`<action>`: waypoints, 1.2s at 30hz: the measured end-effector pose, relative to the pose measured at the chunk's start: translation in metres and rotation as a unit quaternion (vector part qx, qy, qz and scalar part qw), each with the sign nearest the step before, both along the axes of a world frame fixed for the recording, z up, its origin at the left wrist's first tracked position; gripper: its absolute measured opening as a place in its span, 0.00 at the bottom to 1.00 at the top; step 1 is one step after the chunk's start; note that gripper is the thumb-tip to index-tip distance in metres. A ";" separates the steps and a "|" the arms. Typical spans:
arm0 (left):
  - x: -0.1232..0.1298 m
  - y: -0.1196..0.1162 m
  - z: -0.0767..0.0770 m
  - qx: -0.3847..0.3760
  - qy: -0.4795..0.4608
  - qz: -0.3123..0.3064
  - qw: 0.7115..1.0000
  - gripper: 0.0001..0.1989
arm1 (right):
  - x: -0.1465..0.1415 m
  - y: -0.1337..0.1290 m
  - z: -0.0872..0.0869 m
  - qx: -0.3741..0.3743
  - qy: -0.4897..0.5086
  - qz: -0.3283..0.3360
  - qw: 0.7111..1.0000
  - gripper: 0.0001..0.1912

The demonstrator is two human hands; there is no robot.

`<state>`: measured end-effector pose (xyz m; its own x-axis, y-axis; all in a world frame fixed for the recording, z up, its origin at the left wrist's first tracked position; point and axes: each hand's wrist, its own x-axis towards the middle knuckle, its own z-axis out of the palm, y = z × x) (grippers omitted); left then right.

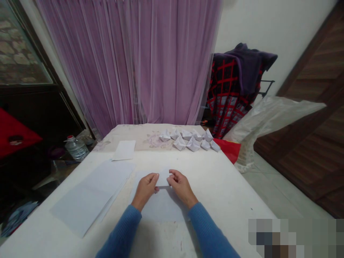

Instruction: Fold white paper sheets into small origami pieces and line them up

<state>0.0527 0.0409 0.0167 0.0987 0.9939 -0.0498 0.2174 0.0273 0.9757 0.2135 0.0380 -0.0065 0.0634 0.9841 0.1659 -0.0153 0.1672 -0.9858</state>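
A small piece of white folded paper (162,179) is held up between my two hands, just above the table. My left hand (146,188) pinches its left edge, thumb on top. At the right edge, the curled fingers of my right hand (181,184) close on the paper. Below both hands a larger white sheet (165,206) lies flat on the table. Several folded white paper shapes with pointed tips (193,144) stand grouped at the far right of the tabletop.
A stack of white sheets (91,193) lies to the left on the table (223,200), with a smaller white paper (125,149) beyond it. A water jug (76,147) stands off the left edge. Past the right edge are a plastic bag (268,122) and clothes draped over a rack.
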 end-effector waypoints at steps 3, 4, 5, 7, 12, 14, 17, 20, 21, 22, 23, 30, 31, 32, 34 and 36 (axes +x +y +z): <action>-0.002 -0.001 0.001 -0.064 -0.055 0.006 0.996 0.28 | -0.001 0.002 0.000 -0.005 0.034 -0.017 0.999 0.19; -0.003 -0.002 0.000 -0.083 -0.078 0.012 0.993 0.29 | -0.001 0.002 -0.001 -0.008 0.041 -0.023 0.999 0.19; -0.003 -0.003 0.000 -0.100 -0.100 0.015 0.990 0.29 | 0.000 0.001 -0.002 -0.011 0.047 -0.029 0.998 0.19; -0.004 -0.004 -0.001 -0.121 -0.131 0.011 0.984 0.29 | 0.000 -0.001 -0.005 -0.016 0.057 -0.036 0.998 0.18; -0.006 -0.006 -0.001 -0.152 -0.158 0.001 0.976 0.23 | 0.001 -0.003 -0.012 -0.017 0.040 -0.041 0.998 0.15; -0.007 -0.007 -0.002 -0.159 -0.161 0.008 0.974 0.23 | 0.002 -0.003 -0.014 -0.018 0.022 -0.048 0.998 0.14; -0.009 -0.009 -0.001 -0.157 -0.170 0.005 0.973 0.24 | 0.002 -0.004 -0.014 -0.013 -0.008 -0.057 0.998 0.12; -0.010 -0.010 0.000 -0.152 -0.162 -0.025 0.975 0.24 | 0.002 -0.007 -0.013 0.005 -0.045 -0.068 0.997 0.09; -0.011 -0.011 0.000 -0.150 -0.156 -0.035 0.976 0.24 | 0.001 -0.008 -0.012 0.010 -0.057 -0.070 0.996 0.09; -0.011 -0.011 0.000 -0.148 -0.151 -0.043 0.976 0.23 | 0.001 -0.009 -0.011 0.013 -0.067 -0.072 0.995 0.08; -0.011 -0.011 0.000 -0.147 -0.148 -0.049 0.977 0.23 | 0.001 -0.010 -0.011 0.015 -0.076 -0.072 0.994 0.08; -0.011 -0.012 -0.001 -0.138 -0.140 -0.068 0.978 0.27 | 0.000 -0.013 -0.010 0.018 -0.106 -0.066 0.992 0.09; -0.011 -0.013 0.000 -0.133 -0.141 -0.065 0.979 0.28 | 0.000 -0.013 -0.010 0.019 -0.110 -0.066 0.992 0.09; -0.012 -0.013 0.001 -0.131 -0.142 -0.064 0.979 0.28 | -0.001 -0.014 -0.010 0.020 -0.114 -0.066 0.991 0.08; -0.012 -0.014 0.002 -0.130 -0.139 -0.073 0.979 0.29 | -0.001 -0.014 -0.010 0.026 -0.124 -0.068 0.990 0.07; -0.012 -0.013 0.003 -0.138 -0.128 -0.084 0.979 0.29 | -0.001 -0.014 -0.010 0.036 -0.136 -0.069 0.988 0.07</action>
<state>0.0407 0.0274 0.0201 0.3042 0.9145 -0.2668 -0.0085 0.2827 0.9592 0.2120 0.0237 -0.0160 0.1393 0.9542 0.2648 0.2754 0.2195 -0.9359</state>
